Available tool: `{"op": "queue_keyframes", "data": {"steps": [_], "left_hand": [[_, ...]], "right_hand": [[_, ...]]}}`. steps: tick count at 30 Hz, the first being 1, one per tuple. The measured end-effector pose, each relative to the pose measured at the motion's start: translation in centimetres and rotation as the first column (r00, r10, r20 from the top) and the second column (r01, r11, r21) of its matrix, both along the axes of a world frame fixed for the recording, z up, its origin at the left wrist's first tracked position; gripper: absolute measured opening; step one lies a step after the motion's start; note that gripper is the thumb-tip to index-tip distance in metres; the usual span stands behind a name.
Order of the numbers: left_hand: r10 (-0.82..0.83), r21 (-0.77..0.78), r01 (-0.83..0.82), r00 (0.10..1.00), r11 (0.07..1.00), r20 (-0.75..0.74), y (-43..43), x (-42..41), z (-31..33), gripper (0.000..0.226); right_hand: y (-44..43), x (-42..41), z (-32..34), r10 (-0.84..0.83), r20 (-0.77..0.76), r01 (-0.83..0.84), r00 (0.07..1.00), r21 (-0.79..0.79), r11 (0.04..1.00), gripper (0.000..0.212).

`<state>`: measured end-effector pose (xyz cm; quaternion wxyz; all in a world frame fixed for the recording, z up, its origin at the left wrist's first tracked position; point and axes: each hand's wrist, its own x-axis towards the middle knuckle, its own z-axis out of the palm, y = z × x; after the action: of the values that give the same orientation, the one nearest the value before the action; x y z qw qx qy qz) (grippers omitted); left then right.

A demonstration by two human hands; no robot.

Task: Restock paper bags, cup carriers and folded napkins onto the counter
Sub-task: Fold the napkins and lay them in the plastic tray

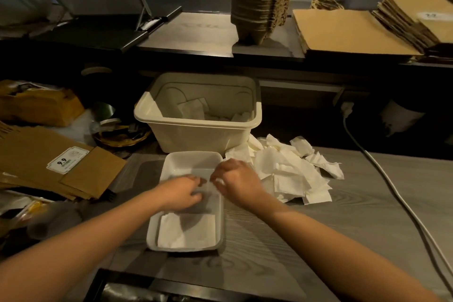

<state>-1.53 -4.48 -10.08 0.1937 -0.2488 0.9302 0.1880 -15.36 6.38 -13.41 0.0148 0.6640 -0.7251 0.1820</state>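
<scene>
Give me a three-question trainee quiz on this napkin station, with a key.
1. True or false: the cup carriers stand on the raised counter.
2. The loose napkin pile lies: A) left of the white tray, B) right of it, C) on the raised counter.
3. What are the left hand and right hand handling over the tray?
Key: 1 true; 2 B; 3 a napkin.

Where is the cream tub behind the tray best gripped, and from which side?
Probably under the flared rim of the cream tub, at both ends, coming from above: the lip juts out all round, the walls taper smooth, and loose napkins crowd its right base.
</scene>
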Motion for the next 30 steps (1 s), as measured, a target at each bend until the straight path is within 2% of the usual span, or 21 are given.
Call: {"op": "queue_keyframes", "data": {"steps": [3, 4, 6, 8, 10, 15, 17, 20, 24, 27, 30], "left_hand": [[0.054, 0.053, -0.039, 0.949, 0.998, -0.312, 0.0, -3.5, 1.1, 0.04], [0.057, 0.065, -0.035, 0.929, 0.997, -0.365, 0.3, -4.8, 1.1, 0.039], [0.077, 0.097, -0.043, 0.921, 0.994, -0.383, 1.4, -7.4, 0.9, 0.04], [0.096, 0.119, -0.059, 0.934, 0.991, -0.344, 2.7, -9.4, 0.3, 0.045], [0.095, 0.1, -0.066, 0.945, 0.993, -0.312, 3.6, -10.8, -0.5, 0.051], [0.069, 0.042, -0.059, 0.957, 0.997, -0.283, 4.4, -12.7, -2.0, 0.06], [0.057, -0.028, -0.069, 0.949, 0.997, -0.309, 4.9, -13.3, -2.3, 0.062], [0.005, -0.132, -0.055, 0.936, 0.99, -0.353, 5.8, -14.1, -2.6, 0.068], [-0.01, -0.111, -0.031, 0.936, 0.993, -0.353, 5.9, -15.5, -3.2, 0.074], [-0.021, -0.104, -0.009, 0.957, 0.995, -0.291, 5.6, -16.6, -3.5, 0.078], [-0.067, -0.092, 0.053, 0.985, 0.994, -0.159, 5.4, -17.1, -3.7, 0.078]], "right_hand": [[2.2, -4.3, 1.9, -0.24, 0.049, 0.244, 0.97, -0.091, 0.966, 0.014], [3.0, -5.9, 2.2, -0.309, 0.049, 0.313, 0.95, -0.098, 0.945, 0.016], [4.6, -8.8, 2.7, -0.416, 0.058, 0.418, 0.908, -0.036, 0.908, 0.024], [6.2, -10.9, 2.4, -0.509, 0.09, 0.503, 0.856, 0.083, 0.86, 0.033], [7.8, -12.3, 1.8, -0.561, 0.105, 0.547, 0.821, 0.136, 0.826, 0.039], [10.2, -13.8, -0.1, -0.603, 0.112, 0.552, 0.79, 0.299, 0.779, 0.056], [10.6, -14.4, -0.6, -0.612, 0.117, 0.544, 0.782, 0.35, 0.762, 0.063], [10.5, -15.5, -0.9, -0.62, 0.215, 0.496, 0.754, 0.432, 0.753, 0.072], [9.1, -17.5, -0.6, -0.604, 0.285, 0.417, 0.744, 0.509, 0.753, 0.08], [7.7, -18.8, -0.6, -0.583, 0.273, 0.38, 0.765, 0.54, 0.751, 0.082], [6.2, -20.0, -1.2, -0.548, 0.279, 0.322, 0.788, 0.572, 0.754, 0.084]]}}
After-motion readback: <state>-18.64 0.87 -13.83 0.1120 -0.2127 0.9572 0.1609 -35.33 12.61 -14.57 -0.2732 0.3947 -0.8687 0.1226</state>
